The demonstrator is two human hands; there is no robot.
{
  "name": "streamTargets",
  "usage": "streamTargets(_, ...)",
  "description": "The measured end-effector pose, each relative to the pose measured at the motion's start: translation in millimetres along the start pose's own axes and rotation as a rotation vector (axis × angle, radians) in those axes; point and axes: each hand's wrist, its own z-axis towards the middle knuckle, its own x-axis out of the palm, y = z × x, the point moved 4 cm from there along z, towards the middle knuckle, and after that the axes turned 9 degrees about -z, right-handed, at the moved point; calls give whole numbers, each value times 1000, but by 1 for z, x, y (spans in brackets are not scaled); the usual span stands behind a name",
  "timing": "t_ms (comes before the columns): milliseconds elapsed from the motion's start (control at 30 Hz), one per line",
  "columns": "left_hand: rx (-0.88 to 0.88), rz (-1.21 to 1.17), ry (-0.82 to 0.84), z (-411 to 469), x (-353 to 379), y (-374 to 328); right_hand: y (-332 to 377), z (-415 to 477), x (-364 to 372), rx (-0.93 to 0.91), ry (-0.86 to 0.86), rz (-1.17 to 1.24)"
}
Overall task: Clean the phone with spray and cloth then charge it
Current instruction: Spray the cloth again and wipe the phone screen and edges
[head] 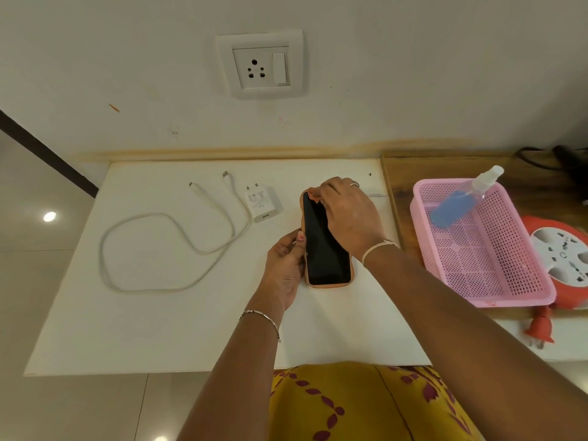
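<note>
A phone with a dark screen and a tan case lies face up on a white board. My left hand grips its left edge with thumb and fingers. My right hand is pressed over the phone's top right part, fingers closed on a small orange cloth that is mostly hidden under them. A clear spray bottle with blue liquid lies tilted in a pink basket to the right. A white charger adapter and a looped white cable, unconnected, lie left of the phone.
A wall socket with a switch is on the wall above the board. An orange and white extension reel sits right of the basket, its red plug lying near the table's front. Dark cables lie at the far right.
</note>
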Motion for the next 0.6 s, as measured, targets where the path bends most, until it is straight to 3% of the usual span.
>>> streamTargets(600,-25,30,32,-6,4,-3,19,-44,13,-82,62,42)
